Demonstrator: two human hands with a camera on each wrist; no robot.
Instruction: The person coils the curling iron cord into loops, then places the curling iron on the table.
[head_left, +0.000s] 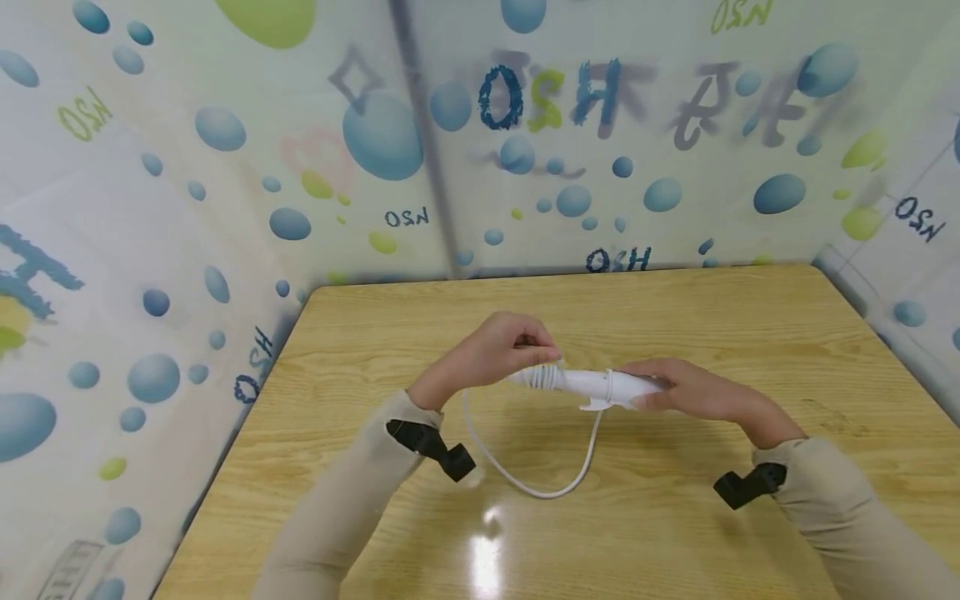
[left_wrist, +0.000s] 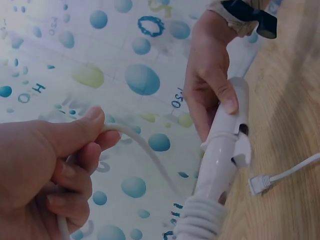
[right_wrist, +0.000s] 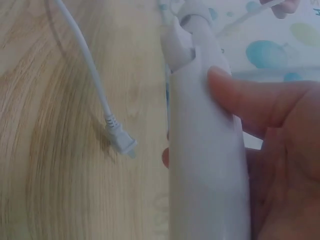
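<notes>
A white curling iron (head_left: 581, 383) is held up above the table, roughly level. My right hand (head_left: 693, 390) grips its smooth right end, thumb along the side in the right wrist view. White cord is wound in several coils (left_wrist: 200, 220) round the other end. Between thumb and fingertips, my left hand (head_left: 506, 350) pinches a stretch of cord (left_wrist: 150, 152) leading off the coils. The rest of the cord (head_left: 543, 496) droops in a loop below. Its two-pin plug (right_wrist: 121, 139) shows over the table in the right wrist view. A small tab (left_wrist: 242, 151) sticks out from the iron's side.
Beneath both hands is a wood-grain table (head_left: 420, 325), with a bright light reflection near its front. Pale walls (head_left: 645, 158) with blue and green dots and lettering stand behind and beside it. Each wrist carries a small black camera mount (head_left: 431, 446).
</notes>
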